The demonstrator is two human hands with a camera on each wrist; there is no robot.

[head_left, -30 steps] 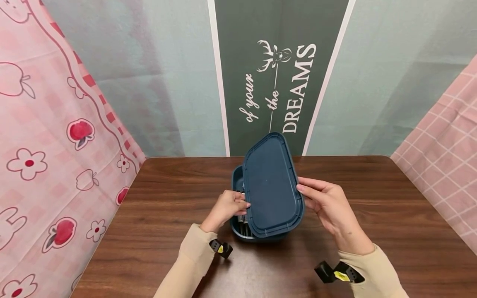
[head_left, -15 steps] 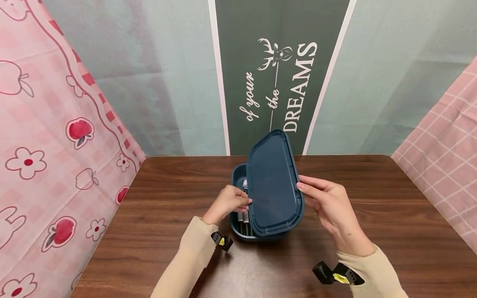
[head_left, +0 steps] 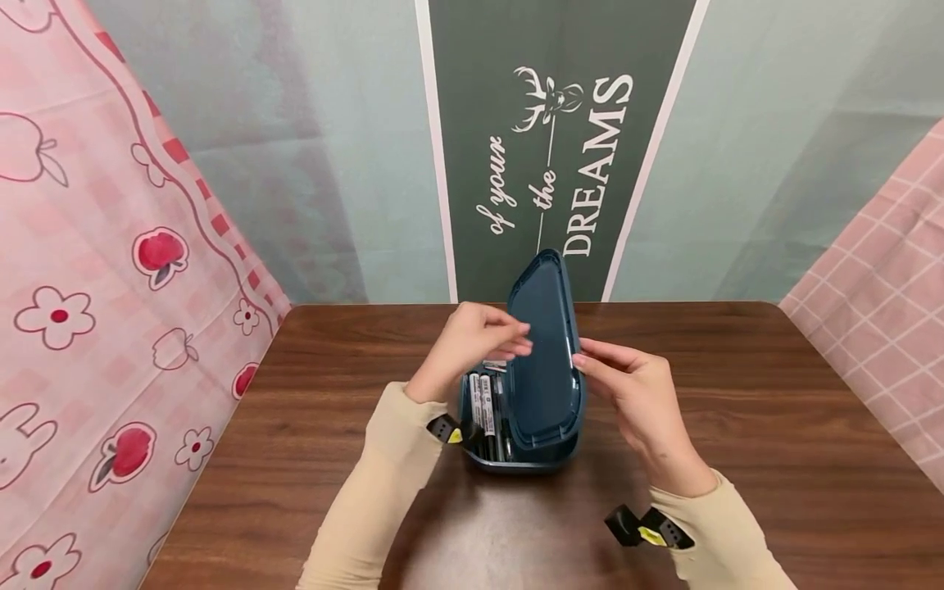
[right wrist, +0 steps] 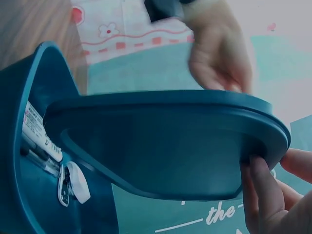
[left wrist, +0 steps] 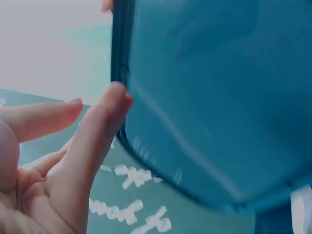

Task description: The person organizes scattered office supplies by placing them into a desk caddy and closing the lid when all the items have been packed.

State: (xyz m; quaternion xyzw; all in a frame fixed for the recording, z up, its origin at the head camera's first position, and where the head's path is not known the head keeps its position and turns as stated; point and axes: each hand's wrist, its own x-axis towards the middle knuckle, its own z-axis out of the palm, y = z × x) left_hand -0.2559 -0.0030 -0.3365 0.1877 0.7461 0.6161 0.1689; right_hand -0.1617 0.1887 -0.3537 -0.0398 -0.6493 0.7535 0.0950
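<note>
A dark blue plastic box [head_left: 519, 467] stands on the table with its matching lid [head_left: 544, 352] tilted steeply above it. At the lid's right edge, my right hand [head_left: 637, 393] pinches the rim between thumb and fingers. My left hand [head_left: 475, 344] hovers over the box's far left part. Its fingers are loosely bent and grip nothing, and in the left wrist view a fingertip [left wrist: 117, 92] appears at the lid's edge; contact is unclear. White-and-black markers [head_left: 483, 406] lie inside the box. A small white object [right wrist: 78, 183] lies beside pens [right wrist: 41, 158]; the lid hides the box's right side.
The brown wooden table [head_left: 354, 352] extends to both sides of the box. A grey-green printed cloth [head_left: 354, 147] hangs behind it. Pink patterned cloths border the left [head_left: 111, 328] and right [head_left: 885, 303].
My left hand has risen from the lid's left edge and moved toward the back. The lid has swung more upright to the right, uncovering more markers. My right hand keeps its hold.
</note>
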